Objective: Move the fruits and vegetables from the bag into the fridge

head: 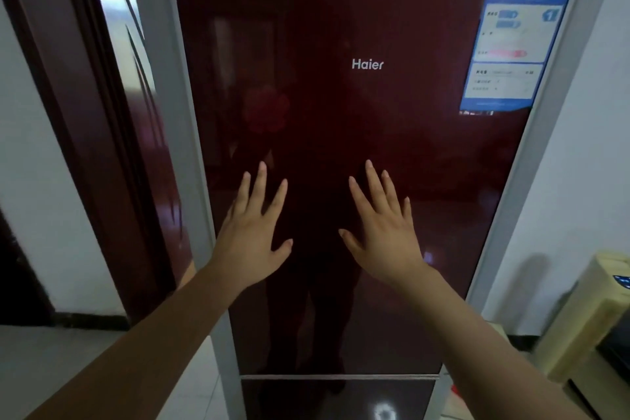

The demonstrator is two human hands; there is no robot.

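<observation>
Fridge point(191, 147): stands upright straight ahead and fills the middle of the view; grey side frames, two doors stacked.
Upper door point(392, 133): glossy dark red, tall, shut flush between the grey frames.
Lower door point(300, 399): same dark red, shut, just under a thin grey strip point(341, 377) that parts it from the upper door; only its top part shows.
Logo point(367, 64): white "Haier" lettering, high on the upper door, a little right of centre.
Label point(511, 41): blue and white sticker in the top right corner of the upper door; its top left corner curls off; print too blurred to read.
Left hand point(254, 232): released, palm toward the upper door, fingers point(260, 187) straight and spread, grasping nothing; contact with the glass cannot be told.
Right hand point(381, 232): released likewise, fingers spread and pointing up, level with the left hand and near it; contact cannot be told.
Reflection point(317, 283): dim dark outline of the person in the gloss, between and below the hands.
Room door point(102, 95): dark red wood, left of the fridge, just beside it.
Wall point(600, 147): white, right of the fridge.
Cream unit point(586, 310): boxy, on the floor point(51, 368) at lower right, near the fridge; kind unclear.
</observation>
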